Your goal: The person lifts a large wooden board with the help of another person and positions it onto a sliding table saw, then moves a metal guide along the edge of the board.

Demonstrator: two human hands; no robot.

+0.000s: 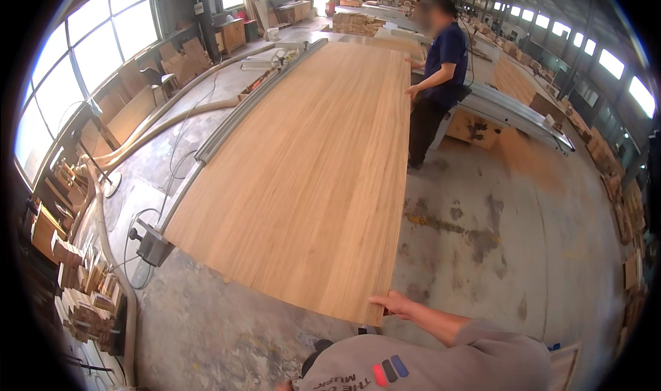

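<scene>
A large wooden panel [296, 177] with a straight lengthwise grain stretches away from me, its left edge along a grey metal rail [241, 112]. My right hand [390, 303] grips the panel's near right corner, thumb on the top face and the other fingers mostly hidden below. Of my left hand [284, 386] only a bit of skin shows at the lower edge of the view; its fingers cannot be seen. Farther along the right side stands a co-worker [444, 60] in a dark blue shirt, with both hands at the panel's right edge.
A grey clamp-like block [153, 245] with a black knob sits at the rail's near end. Hoses [172, 119] and cables run over the floor at left. Wood offcuts [89, 301] are piled at lower left. A sliding-table machine [509, 115] stands behind the co-worker.
</scene>
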